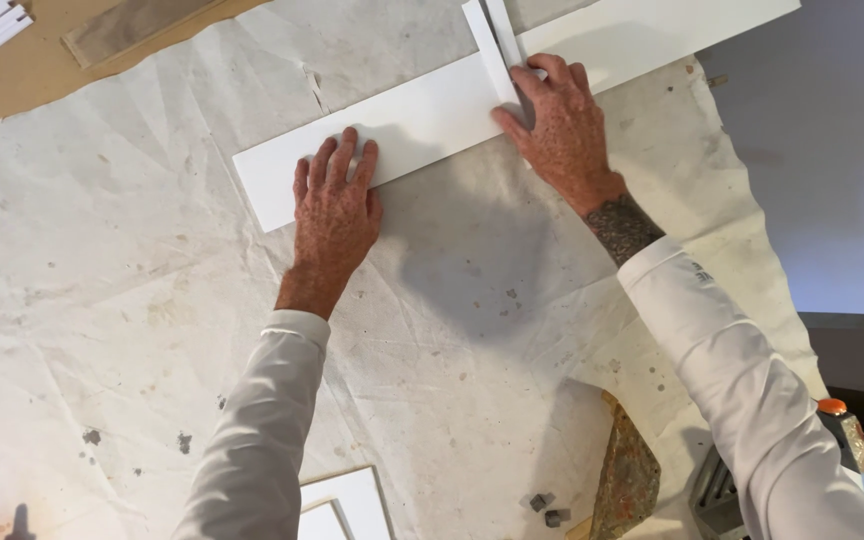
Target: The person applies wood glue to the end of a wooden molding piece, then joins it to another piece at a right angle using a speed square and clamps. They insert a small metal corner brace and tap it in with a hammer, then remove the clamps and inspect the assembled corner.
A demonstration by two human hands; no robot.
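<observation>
White board (432,115) under flat fingers (337,160)

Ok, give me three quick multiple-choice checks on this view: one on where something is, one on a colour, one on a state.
1. Where does the left hand rest?
A. On the near edge of the long board
B. On the small grey blocks
C. On the bare cloth, away from the board

2. What colour is the long board?
A. Brown
B. White
C. Grey

3. How does the narrow strip lie at the right hand?
A. Rolled up
B. Standing on end
C. Flat, crosswise over the board

Answers:
1 A, the fingers lie flat on the board's near edge.
2 B, it shows plain white against the stained drop cloth.
3 C, the strip crosses the board, with the right hand's fingers against it.
</observation>
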